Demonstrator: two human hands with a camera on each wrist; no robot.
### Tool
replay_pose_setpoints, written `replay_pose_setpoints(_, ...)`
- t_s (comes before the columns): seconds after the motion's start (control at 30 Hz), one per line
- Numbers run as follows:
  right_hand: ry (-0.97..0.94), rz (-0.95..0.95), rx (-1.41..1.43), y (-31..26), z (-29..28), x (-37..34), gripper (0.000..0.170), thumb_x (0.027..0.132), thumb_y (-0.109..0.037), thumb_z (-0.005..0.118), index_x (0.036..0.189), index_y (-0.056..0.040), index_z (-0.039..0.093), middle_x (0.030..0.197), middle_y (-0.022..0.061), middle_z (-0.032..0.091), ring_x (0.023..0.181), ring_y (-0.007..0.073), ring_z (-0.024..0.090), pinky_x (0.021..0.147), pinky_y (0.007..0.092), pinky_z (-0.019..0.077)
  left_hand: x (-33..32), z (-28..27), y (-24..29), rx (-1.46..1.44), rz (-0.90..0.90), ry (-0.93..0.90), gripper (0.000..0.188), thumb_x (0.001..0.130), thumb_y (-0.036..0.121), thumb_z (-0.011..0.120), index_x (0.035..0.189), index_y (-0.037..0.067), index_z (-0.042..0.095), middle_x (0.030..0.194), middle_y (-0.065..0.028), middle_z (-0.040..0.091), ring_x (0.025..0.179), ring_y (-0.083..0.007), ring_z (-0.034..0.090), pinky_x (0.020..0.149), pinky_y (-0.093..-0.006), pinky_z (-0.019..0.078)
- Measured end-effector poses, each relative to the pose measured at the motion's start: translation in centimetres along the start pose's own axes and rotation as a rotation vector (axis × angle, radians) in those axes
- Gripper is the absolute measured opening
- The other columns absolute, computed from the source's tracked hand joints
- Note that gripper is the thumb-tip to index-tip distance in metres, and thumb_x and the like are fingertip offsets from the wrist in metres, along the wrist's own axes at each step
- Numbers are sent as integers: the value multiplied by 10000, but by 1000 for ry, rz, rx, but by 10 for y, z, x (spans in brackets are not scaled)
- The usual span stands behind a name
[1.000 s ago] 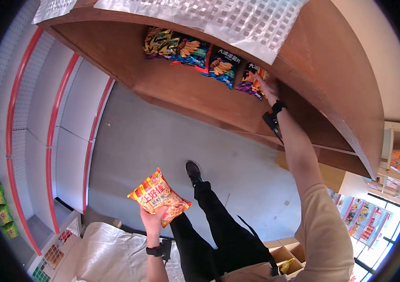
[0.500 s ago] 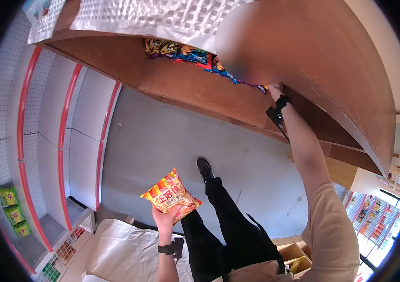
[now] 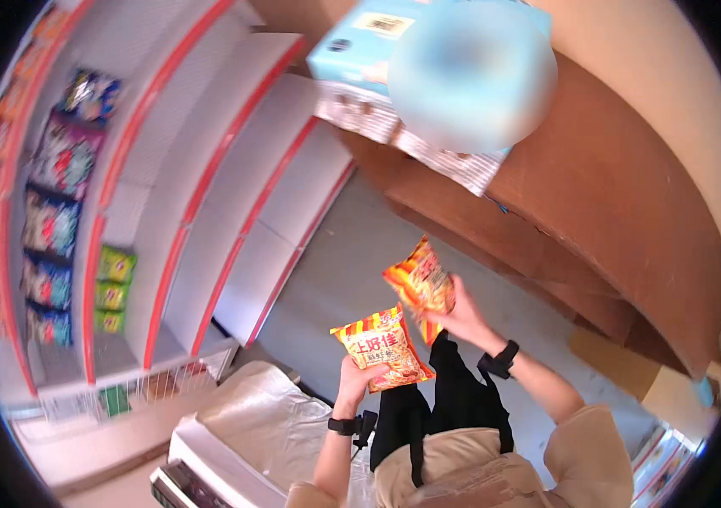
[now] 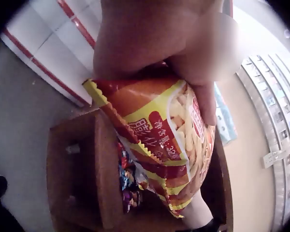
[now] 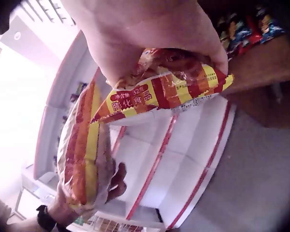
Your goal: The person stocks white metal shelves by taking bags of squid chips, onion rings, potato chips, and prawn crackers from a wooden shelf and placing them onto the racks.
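My left hand (image 3: 356, 381) grips a puffy red, orange and yellow snack bag (image 3: 383, 345) by its lower edge, thumb across the printed front. Just up and to the right, my right hand (image 3: 466, 317) holds a second snack bag (image 3: 422, 278) of the same colours, turned more edge-on. Both bags hang in front of my body, overlapping in the head view. Up close in the right wrist view, fingers and thumb pinch the right bag (image 5: 159, 92) near its top, with the left bag (image 5: 79, 150) below. The left wrist view shows the left bag (image 4: 157, 130) from its crimped side.
A brown wooden cabinet (image 3: 606, 169) curves along the right, with dark chip bags (image 5: 244, 34) inside. On top sits a light blue box (image 3: 356, 46). White shelving (image 3: 195, 199) with red edges holds blue bags (image 3: 49, 222) and green bags (image 3: 112, 294). A white-covered surface (image 3: 246, 411) is below.
My right hand has come out of the cabinet holding a snack bag and moved beside the left one. The head view has turned left, bringing more shelving into sight.
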State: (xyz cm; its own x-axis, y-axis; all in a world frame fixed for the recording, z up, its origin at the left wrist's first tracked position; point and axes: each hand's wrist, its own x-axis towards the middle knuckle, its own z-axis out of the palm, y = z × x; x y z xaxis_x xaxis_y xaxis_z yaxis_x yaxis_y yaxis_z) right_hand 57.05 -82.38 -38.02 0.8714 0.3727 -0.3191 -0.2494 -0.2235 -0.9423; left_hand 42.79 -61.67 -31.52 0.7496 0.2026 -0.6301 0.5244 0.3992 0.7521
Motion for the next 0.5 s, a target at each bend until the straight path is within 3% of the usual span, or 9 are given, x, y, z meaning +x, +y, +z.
replay_pose_setpoints(0.2, -389, -179, 26, -6, 16, 28, 788, 674, -279, 751, 1274, 26, 340, 1198, 215, 497, 1114, 308, 507, 928, 369, 406, -1, 13, 10, 60, 114, 40, 452, 644, -3, 760, 1058, -7, 578, 999, -71, 649, 875, -147, 626, 810, -299, 499)
replay_pose_setpoints(0.3, -605, -245, 29, -13, 21, 55, 668, 765, -264, 678, 1281, 12, 355, 1197, 200, 500, 1101, 305, 512, 925, 363, 405, 2, 5, 4, 14, 173, 27, 496, 635, 11, 772, 1085, 0, 564, 1030, -62, 640, 914, -140, 611, 852, -302, 477)
replay_pose_setpoints(0.37, -642, -420, -73, -11, 30, 64, 540, 849, -225, 576, 1288, -2, 355, 1189, 187, 507, 1091, 288, 520, 917, 356, 408, 0, 3, 4, -38, 133, -36, 541, 627, 16, 781, 1116, 10, 550, 1065, -53, 628, 968, -142, 589, 900, -312, 448)
replay_pose_setpoints(0.4, -650, -511, -167, -4, 39, 70, 458, 895, -198, 498, 1290, -13, 357, 1180, 153, 512, 1083, 241, 517, 905, 336, 415, -4, -1, 8, -45, 156, -68, 593, 623, 26, 790, 1154, 18, 526, 1110, -48, 610, 1017, -146, 565, 935, -316, 421)
replay_pose_setpoints(0.43, -685, -536, -190, -24, 39, 72, 458, 895, -198, 498, 1290, -13, 357, 1180, 153, 512, 1083, 241, 517, 905, 336, 415, -4, -4, 7, -72, 190, -48, 593, 623, 26, 790, 1154, 18, 526, 1110, -48, 610, 1017, -146, 565, 935, -316, 421)
replay_pose_setpoints(0.5, -852, -8, 22, -62, 35, 70, 468, 895, -222, 523, 1278, -10, 357, 1198, 125, 484, 1091, 185, 489, 897, 324, 419, -3, -13, 6, -133, 212, -114, 625, 619, 34, 796, 1176, 20, 513, 1141, -52, 595, 1038, -152, 555, 949, -323, 410)
